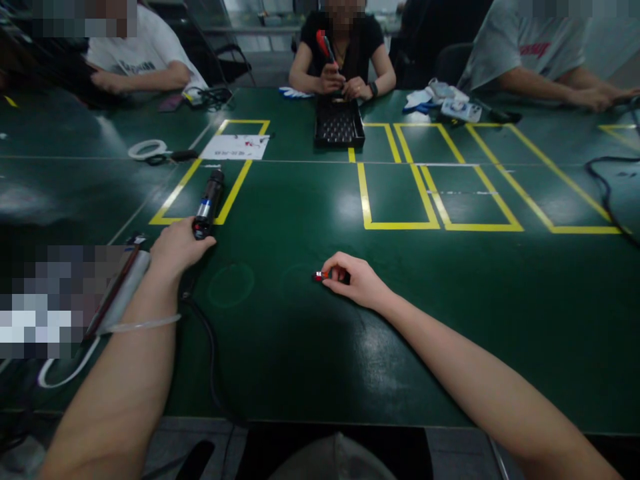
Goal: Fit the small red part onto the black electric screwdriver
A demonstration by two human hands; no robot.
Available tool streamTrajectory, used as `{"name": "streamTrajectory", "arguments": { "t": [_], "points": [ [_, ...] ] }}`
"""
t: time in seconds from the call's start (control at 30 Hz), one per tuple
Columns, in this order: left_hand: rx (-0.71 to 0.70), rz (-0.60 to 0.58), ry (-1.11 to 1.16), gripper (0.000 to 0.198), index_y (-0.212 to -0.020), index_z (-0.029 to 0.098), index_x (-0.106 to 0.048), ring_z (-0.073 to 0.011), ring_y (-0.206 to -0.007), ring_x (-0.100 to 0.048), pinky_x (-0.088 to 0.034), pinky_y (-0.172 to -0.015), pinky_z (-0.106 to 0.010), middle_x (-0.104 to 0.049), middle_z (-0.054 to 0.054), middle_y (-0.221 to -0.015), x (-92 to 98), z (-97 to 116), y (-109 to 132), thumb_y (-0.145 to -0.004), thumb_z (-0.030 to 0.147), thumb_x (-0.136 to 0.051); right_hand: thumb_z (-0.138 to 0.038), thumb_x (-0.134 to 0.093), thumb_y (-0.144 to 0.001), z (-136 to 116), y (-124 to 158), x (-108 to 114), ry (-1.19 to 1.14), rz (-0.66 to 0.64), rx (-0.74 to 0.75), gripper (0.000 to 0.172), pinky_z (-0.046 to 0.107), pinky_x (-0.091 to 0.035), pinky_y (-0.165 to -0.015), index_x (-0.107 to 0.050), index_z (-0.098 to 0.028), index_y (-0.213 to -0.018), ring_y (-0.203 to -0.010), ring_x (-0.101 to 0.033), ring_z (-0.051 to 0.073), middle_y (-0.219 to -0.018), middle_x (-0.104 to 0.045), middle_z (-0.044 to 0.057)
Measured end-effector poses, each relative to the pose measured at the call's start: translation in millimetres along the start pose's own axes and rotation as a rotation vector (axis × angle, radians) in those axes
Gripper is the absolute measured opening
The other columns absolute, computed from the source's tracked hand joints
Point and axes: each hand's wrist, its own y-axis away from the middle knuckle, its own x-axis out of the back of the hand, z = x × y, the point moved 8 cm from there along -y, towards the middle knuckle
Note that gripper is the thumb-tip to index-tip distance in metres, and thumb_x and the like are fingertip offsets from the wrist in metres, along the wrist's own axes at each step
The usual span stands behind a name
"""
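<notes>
A small red and dark piece (319, 275) sticks out from between the thumb and curled fingers of my right hand (353, 280), low over the green table (300, 360). On the left, my left hand (180, 245) lies at the near end of a black cylindrical tool (209, 200) with a blue and silver band. Its thumb is spread out to the right, and the other fingers are partly hidden, so a grip on the tool is not clear. The tool lies within a yellow tape outline, its tip pointing away from me.
Across the table a person holds a red and black tool (325, 47) over a black tray (339, 141). A white sheet (235, 147) and a tape roll (147, 149) lie back left. A black cable (213, 353) runs beside my left forearm. Two more people sit opposite.
</notes>
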Motion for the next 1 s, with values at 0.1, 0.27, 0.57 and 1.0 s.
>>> {"name": "streamTrajectory", "arguments": {
  "t": [0.1, 0.27, 0.57, 1.0],
  "points": [
    [0.010, 0.054, -0.066, 0.064, -0.131, 0.013, -0.054, -0.0286, -0.094, -0.057, -0.044, -0.073, -0.035, -0.063, -0.015, -0.114, 5.3, 12.3, 9.3, -0.083, 0.055, -0.056, -0.016, -0.064, -0.086, -0.6, 0.1, 0.8, 0.001, 0.005, 0.008, 0.009, 0.023, -0.045, -0.064, -0.061, -0.018, -0.094, -0.068, -0.055, 0.010, -0.087, -0.060, 0.000],
    [-0.154, 0.076, -0.057, 0.062, -0.130, 0.012, -0.054, -0.0333, -0.098, -0.058, -0.048, -0.071, -0.040, -0.062, -0.018, -0.116, 4.6, 52.4, 27.7, -0.086, 0.055, -0.051, -0.016, -0.064, -0.087, -2.7, 0.2, 1.9, 0.011, 0.014, 0.024, 0.007, 0.024, -0.046, -0.065, -0.061, -0.018, -0.094, -0.069, -0.056, 0.010, -0.089, -0.059, 0.001],
    [-0.448, 0.144, -0.051, 0.062, -0.137, 0.014, -0.048, -0.0337, -0.109, -0.057, -0.050, -0.085, -0.043, -0.059, -0.017, -0.127, 2.4, 137.9, 77.9, -0.085, 0.047, -0.054, -0.017, -0.063, -0.089, -4.2, 1.0, 3.9, 0.028, 0.028, 0.051, 0.006, 0.024, -0.046, -0.064, -0.061, -0.018, -0.095, -0.070, -0.056, 0.011, -0.091, -0.059, 0.002],
    [-0.784, 0.113, 0.057, 0.060, -0.140, 0.014, -0.044, -0.0296, -0.114, -0.055, -0.047, -0.096, -0.041, -0.055, -0.015, -0.136, -2.2, 208.4, 149.7, -0.086, 0.035, -0.057, -0.023, -0.055, -0.096, -22.3, 5.5, -1.5, 0.340, 0.091, 0.203, 0.009, 0.033, -0.050, -0.083, -0.061, -0.021, -0.102, -0.096, -0.061, 0.021, -0.103, -0.064, 0.009]
  ]
}}
